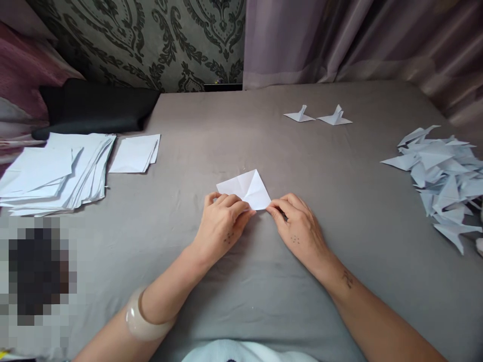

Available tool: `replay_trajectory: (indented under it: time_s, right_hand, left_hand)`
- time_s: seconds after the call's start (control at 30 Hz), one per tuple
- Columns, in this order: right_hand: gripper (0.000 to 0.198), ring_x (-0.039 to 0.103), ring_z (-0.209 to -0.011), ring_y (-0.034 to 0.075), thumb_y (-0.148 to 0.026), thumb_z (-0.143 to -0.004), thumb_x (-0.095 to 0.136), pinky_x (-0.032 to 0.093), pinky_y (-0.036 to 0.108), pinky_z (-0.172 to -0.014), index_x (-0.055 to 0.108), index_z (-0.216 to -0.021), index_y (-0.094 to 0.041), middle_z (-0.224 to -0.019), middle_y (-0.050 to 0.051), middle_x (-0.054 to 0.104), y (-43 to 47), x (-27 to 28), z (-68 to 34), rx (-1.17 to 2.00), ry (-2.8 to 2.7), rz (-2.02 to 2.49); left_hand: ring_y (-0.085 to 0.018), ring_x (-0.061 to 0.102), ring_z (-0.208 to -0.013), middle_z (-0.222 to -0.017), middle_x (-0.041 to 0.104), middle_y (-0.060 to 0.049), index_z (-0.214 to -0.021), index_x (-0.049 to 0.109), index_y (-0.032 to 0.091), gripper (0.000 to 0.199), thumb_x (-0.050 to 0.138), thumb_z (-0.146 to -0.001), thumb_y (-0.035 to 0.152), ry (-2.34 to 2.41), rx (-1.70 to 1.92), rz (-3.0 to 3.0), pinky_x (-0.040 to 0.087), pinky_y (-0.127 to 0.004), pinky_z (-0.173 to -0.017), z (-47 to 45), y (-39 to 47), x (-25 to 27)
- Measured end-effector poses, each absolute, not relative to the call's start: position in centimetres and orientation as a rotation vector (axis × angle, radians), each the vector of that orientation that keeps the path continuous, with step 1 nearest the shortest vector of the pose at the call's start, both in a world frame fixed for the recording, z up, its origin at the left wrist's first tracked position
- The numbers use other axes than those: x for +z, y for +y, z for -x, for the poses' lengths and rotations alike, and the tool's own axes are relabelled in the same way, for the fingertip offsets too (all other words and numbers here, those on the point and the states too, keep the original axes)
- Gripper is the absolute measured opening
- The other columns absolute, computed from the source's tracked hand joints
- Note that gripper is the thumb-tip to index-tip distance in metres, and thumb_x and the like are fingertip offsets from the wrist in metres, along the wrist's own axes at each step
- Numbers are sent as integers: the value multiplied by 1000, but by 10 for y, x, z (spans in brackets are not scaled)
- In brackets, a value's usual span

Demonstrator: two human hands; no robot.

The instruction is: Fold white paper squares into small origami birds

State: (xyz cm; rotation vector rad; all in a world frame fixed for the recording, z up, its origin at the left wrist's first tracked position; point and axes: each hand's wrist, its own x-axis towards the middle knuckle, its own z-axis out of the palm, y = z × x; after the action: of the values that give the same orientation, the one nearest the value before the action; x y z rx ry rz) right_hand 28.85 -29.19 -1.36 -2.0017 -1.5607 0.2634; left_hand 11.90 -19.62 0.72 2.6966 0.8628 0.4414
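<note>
A small white sheet of paper [255, 193] with crease lines lies near the middle of the grey cloth, one corner pointing away from me. My left hand [226, 216] lies over its near left part, thumb and fingers pinching the near edge and hiding some of the sheet. At the near right corner, my right hand [296, 218] pinches the paper between thumb and fingertips. The underside of the sheet and the fingertips of my left hand are partly hidden.
Stacked white paper [81, 171] lies at the left, with a smaller pile of squares [136, 153] beside it. Two folded paper birds [335, 116] stand at the back. Many folded paper pieces [441, 171] are heaped at the right. Black material [98, 105] lies back left.
</note>
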Motion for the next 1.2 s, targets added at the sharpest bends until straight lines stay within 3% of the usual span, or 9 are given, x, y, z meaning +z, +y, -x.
replay_trajectory:
  time_s: [0.27, 0.53, 1.2]
  right_hand:
    - [15, 55, -71, 15, -25, -90, 53, 42, 29, -67, 66, -83, -23, -84, 3, 59, -289, -12, -285, 247, -1513, 2041]
    - [13, 53, -68, 13, -25, -87, 55, 40, 27, -65, 65, -80, -21, -83, 1, 59, -286, -9, -282, 256, -1466, 2126]
    - [11, 57, -73, 15, -26, -83, 56, 41, 28, -67, 64, -77, -21, -86, 1, 61, -279, -1, -283, 422, -1392, 2214]
  left_hand:
    - [-14, 57, -67, -72, 65, 0, -81, 64, 19, 27, 46, -96, 34, 963, 498, -2644, 33, -36, -84, -131, -189, -5]
    - [-15, 61, -71, -78, 69, 0, -80, 63, 19, 22, 57, -90, 37, 1042, 408, -2526, 32, -37, -86, -135, -182, -4]
    - [-17, 61, -74, -82, 70, -1, -82, 63, 18, 20, 57, -91, 35, 1037, 357, -2559, 32, -36, -83, -138, -177, -7]
